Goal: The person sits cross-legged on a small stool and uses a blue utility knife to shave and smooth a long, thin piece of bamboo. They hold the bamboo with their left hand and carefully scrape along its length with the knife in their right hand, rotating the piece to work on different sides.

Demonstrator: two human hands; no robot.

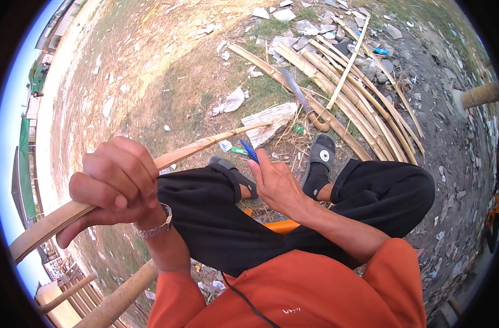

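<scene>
My left hand (115,183) is wrapped round a long bamboo strip (186,148). The strip rises from the lower left edge, and its thin far end lies over a pale, rough block (282,116) on the ground. In my right hand (279,183), pinched between thumb and fingers, is a slim blue pen-like tool (249,151); its lower part is hidden by the fingers. It is just below the strip, close to its far end. A green piece (239,151) shows beside the blue tool.
Beyond my right foot, split bamboo lengths (353,104) lie in a pile. A machete (296,90) with a curved brown handle rests across one of them. Bamboo poles (121,295) stand at lower left, another (481,95) at right. Litter and stone shards cover the ground.
</scene>
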